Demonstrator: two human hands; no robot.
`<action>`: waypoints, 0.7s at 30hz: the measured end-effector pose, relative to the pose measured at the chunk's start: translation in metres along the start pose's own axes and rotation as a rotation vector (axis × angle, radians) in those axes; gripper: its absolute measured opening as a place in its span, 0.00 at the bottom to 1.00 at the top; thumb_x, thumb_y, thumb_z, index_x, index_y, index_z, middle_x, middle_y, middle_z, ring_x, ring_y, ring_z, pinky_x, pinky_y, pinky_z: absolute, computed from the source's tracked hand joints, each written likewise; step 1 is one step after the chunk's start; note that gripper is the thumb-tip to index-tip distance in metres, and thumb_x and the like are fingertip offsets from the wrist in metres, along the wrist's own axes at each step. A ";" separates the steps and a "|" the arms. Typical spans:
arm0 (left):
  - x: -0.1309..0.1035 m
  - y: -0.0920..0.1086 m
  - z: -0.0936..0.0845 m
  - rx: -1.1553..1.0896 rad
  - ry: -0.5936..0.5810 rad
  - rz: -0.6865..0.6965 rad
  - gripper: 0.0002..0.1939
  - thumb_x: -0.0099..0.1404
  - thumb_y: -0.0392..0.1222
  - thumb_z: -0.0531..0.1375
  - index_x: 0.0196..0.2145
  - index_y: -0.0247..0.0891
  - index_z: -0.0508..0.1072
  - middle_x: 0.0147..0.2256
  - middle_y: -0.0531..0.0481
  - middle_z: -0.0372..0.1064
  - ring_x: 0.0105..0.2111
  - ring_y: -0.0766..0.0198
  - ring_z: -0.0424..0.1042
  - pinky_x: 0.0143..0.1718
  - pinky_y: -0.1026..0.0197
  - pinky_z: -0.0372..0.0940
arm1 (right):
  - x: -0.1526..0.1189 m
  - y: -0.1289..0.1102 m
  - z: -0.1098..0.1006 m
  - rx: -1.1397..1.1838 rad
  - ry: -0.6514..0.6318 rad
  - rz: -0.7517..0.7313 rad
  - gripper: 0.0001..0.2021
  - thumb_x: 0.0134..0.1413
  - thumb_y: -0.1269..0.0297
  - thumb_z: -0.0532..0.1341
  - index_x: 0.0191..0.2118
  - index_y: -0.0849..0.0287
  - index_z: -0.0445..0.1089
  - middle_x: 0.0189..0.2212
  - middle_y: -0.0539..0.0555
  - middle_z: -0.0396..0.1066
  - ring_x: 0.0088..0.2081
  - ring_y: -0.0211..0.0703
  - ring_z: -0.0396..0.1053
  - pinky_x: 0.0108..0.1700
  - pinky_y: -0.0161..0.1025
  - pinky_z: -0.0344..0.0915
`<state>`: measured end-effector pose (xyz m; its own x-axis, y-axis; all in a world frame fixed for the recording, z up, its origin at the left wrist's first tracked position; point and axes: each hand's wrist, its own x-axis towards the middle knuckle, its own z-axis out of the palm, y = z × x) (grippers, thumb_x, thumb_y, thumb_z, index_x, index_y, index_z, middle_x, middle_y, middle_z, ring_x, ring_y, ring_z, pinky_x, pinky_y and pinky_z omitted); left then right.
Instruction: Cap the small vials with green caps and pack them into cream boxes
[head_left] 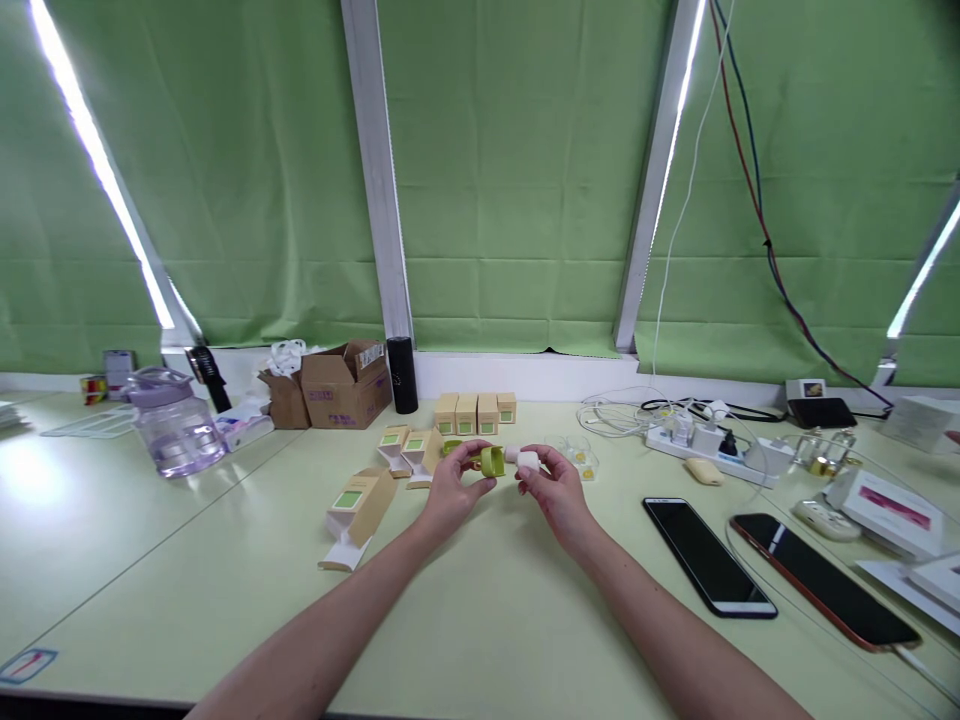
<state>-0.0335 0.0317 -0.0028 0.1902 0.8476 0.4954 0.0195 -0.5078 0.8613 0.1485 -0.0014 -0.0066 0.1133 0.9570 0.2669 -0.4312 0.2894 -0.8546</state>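
Observation:
My left hand [456, 485] is closed on a small olive-green plastic holder [492, 461] with a rounded, open end. In my right hand [553, 490], thumb and fingers pinch a small white plug-like piece [528, 460], its narrower end pointing at the green holder. The two pieces are close together above the table; whether they touch is hard to see. Just left of my hands stand opened small kraft boxes [421, 452] with green labels. A larger opened one [361, 508] lies nearer with its flap out. Behind my right hand is a clear plastic tray [581, 458] with yellow spots.
Several closed kraft boxes [466, 413] stand in a row behind. Left are a water jug [176, 425], a brown carton [346, 385] and a black cylinder [402, 375]. To the right lie a power strip [705, 450], cables and two phones, a black one [709, 555] and a red-edged one [825, 580].

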 end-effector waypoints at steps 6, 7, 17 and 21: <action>0.001 -0.007 -0.002 0.175 0.033 -0.007 0.25 0.53 0.34 0.68 0.50 0.39 0.75 0.51 0.43 0.76 0.49 0.52 0.74 0.52 0.49 0.68 | 0.008 0.004 -0.008 -0.080 0.146 0.131 0.24 0.32 0.57 0.77 0.39 0.60 0.78 0.28 0.50 0.71 0.27 0.36 0.63 0.23 0.34 0.59; 0.001 -0.008 -0.002 0.204 0.040 -0.003 0.25 0.53 0.34 0.68 0.50 0.39 0.75 0.52 0.43 0.76 0.49 0.52 0.74 0.51 0.50 0.68 | 0.009 0.004 -0.009 -0.074 0.159 0.156 0.24 0.31 0.57 0.77 0.39 0.60 0.78 0.28 0.50 0.71 0.27 0.37 0.63 0.24 0.34 0.60; 0.000 -0.008 -0.001 0.302 0.059 0.087 0.25 0.53 0.31 0.68 0.49 0.42 0.77 0.49 0.45 0.76 0.48 0.53 0.74 0.49 0.50 0.68 | 0.008 0.005 -0.004 -0.167 0.061 0.027 0.23 0.39 0.51 0.75 0.40 0.59 0.77 0.31 0.55 0.77 0.28 0.41 0.67 0.24 0.35 0.59; -0.003 -0.004 0.000 0.329 0.039 0.139 0.25 0.53 0.29 0.67 0.49 0.44 0.77 0.49 0.46 0.74 0.49 0.54 0.72 0.50 0.51 0.68 | 0.007 0.010 -0.006 -0.301 0.015 -0.085 0.21 0.44 0.48 0.74 0.40 0.59 0.79 0.35 0.57 0.79 0.33 0.46 0.71 0.26 0.37 0.61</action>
<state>-0.0342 0.0309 -0.0082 0.1755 0.7692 0.6145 0.3126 -0.6354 0.7061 0.1501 0.0086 -0.0161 0.1522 0.9286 0.3383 -0.1352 0.3586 -0.9236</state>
